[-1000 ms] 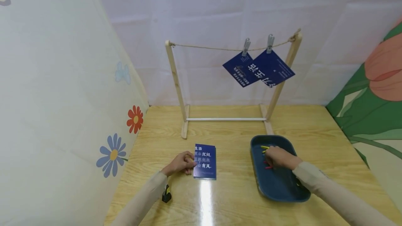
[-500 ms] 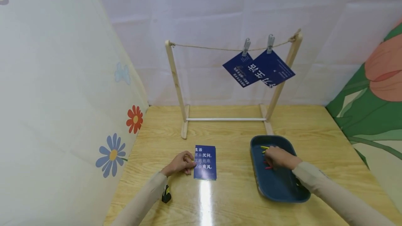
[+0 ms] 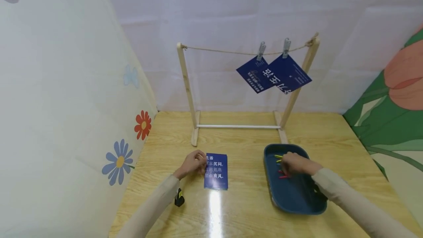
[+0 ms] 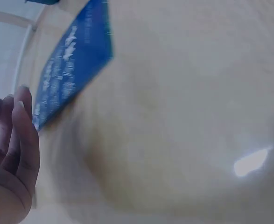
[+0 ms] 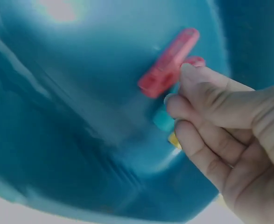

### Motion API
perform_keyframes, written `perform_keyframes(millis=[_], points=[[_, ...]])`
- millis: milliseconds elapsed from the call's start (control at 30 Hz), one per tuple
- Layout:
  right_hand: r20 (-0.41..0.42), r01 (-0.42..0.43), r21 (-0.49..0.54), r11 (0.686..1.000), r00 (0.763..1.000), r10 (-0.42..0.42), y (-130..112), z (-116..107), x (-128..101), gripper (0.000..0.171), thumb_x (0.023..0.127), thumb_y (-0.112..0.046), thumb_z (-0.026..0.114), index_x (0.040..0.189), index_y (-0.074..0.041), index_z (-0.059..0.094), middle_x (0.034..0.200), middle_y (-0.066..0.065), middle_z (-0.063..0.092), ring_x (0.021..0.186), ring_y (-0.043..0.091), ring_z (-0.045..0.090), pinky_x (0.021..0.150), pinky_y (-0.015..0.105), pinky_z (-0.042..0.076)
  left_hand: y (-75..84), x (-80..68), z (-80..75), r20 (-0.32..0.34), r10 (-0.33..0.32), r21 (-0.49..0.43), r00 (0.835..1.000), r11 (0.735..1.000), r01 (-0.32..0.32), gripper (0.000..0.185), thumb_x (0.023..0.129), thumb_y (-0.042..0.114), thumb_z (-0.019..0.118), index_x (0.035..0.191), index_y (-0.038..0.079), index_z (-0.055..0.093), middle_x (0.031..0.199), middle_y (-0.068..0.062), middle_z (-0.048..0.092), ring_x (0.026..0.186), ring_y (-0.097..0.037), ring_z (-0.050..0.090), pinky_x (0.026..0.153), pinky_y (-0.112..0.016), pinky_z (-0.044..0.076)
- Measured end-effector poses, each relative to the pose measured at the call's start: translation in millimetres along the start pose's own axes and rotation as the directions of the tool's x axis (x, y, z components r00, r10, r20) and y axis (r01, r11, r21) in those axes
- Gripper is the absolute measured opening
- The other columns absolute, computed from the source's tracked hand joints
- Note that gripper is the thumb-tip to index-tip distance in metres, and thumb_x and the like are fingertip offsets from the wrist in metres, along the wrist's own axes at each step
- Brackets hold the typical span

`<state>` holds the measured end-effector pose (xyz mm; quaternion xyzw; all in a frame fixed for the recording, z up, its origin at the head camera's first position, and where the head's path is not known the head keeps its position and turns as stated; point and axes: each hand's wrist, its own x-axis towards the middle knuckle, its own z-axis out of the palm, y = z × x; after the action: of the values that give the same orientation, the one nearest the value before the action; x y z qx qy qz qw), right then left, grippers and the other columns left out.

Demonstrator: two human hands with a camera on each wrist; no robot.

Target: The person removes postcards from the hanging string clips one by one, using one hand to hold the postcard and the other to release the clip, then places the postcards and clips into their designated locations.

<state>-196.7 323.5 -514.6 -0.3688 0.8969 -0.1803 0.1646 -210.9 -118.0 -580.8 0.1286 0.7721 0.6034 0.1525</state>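
Observation:
My left hand (image 3: pixel 193 163) rests beside a small stack of dark blue printed cards (image 3: pixel 216 173) on the table. In the left wrist view its fingers (image 4: pixel 24 135) are loosely bent and hold nothing, apart from the cards (image 4: pixel 76 60). My right hand (image 3: pixel 294 163) is inside the dark blue tray (image 3: pixel 277 203). In the right wrist view its thumb and fingers come together right by a red plastic clip (image 5: pixel 167 65). Turquoise (image 5: pixel 164 119) and yellow (image 5: pixel 174 140) clips lie partly behind the fingers. Whether a clip is pinched between the fingertips is hidden.
Behind stands a wooden frame (image 3: pixel 186 83) with a string (image 3: pixel 218 50) across its top. Two blue cards (image 3: pixel 290 74) hang at the string's right side from clear clips (image 3: pixel 286 48). A small black-and-yellow object (image 3: pixel 179 198) lies near the left wrist.
My left hand has drawn slightly up and back off the card edge. My right hand has shifted a little within the tray. The head view has tilted slightly.

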Motion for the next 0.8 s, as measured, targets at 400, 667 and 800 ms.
perform_keyframes(millis=[400,667,800], points=[[-0.095,-0.012,-0.117,0.993,0.995,0.001,2,-46,7,0.018,0.084,0.002,0.071,0.074,-0.012,0.066,0.069,-0.01,0.057,0.061,0.003,0.05,0.054,0.027,0.047,27.3,28.4,13.1,0.04,0.024,0.005,0.999,1.0,-0.024,0.028,0.103,0.023,0.056,0.112,-0.004,0.056,0.079,-0.017,0.066,0.056,-0.014,0.063,0.052,-0.03,0.057],[-0.117,-0.101,-0.107,0.989,0.989,0.089,-5,-77,12,0.019,0.094,-0.013,0.068,0.075,-0.011,0.065,0.062,-0.009,0.053,0.053,0.004,0.044,0.049,0.026,0.04,46.6,45.1,26.0,0.024,0.066,0.006,0.998,0.998,-0.066,0.029,0.104,0.024,0.055,0.113,-0.004,0.056,0.078,-0.015,0.066,0.062,-0.023,0.067,0.061,-0.043,0.061],[-0.15,-0.145,-0.081,0.986,0.98,0.132,-10,-94,14,0.018,0.096,-0.014,0.065,0.078,-0.011,0.067,0.063,-0.007,0.055,0.054,0.006,0.047,0.049,0.026,0.041,57.0,53.1,33.2,-0.013,0.105,0.019,0.994,0.994,-0.104,0.027,0.104,0.023,0.055,0.112,-0.003,0.057,0.077,-0.011,0.066,0.066,-0.029,0.068,0.064,-0.047,0.061]])
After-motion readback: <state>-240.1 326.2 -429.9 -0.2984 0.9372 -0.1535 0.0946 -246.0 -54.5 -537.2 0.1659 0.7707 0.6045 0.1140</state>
